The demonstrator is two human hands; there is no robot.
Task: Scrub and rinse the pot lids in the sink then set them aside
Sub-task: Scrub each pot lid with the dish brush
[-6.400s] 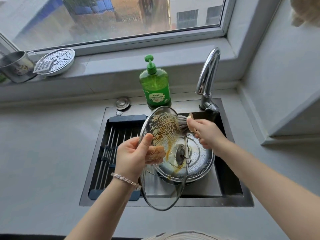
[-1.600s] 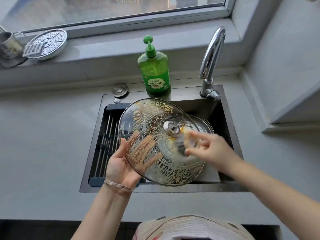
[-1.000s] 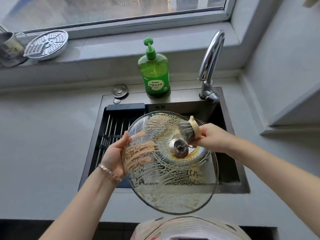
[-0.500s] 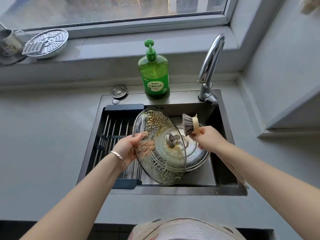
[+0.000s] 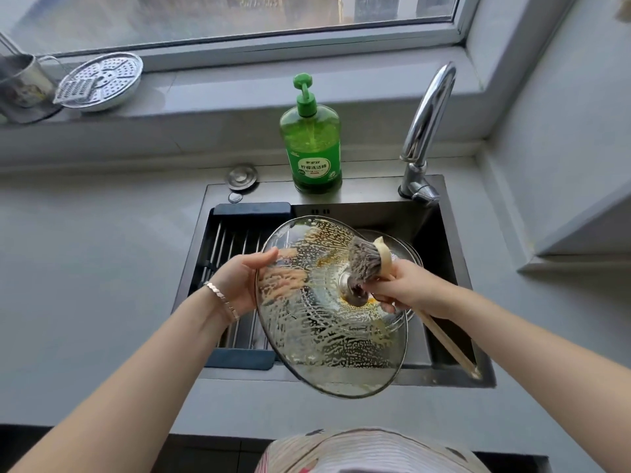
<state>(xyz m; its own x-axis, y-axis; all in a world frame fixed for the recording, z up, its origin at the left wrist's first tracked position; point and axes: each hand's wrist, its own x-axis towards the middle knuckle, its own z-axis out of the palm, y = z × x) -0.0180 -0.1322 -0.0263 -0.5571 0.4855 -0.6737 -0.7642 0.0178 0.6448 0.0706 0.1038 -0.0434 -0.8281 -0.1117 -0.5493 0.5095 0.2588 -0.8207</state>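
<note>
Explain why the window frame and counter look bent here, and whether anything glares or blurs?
Head view: the wide lens bows the window frame and counter toward the edges. Head view: soft daylight, only faint shadows, bright glints on the faucet. Head view: lid and brush are fairly sharp; suds cloud what lies behind the lid.

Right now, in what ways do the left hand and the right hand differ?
The left hand grips the glass lid by its rim, fingers behind the glass; the right hand grips the brush handle. The left wrist wears a bracelet; the right wrist is bare. The left hand sits at the lid's edge; the right hand is near its knob. Both hold something above the sink.
</note>
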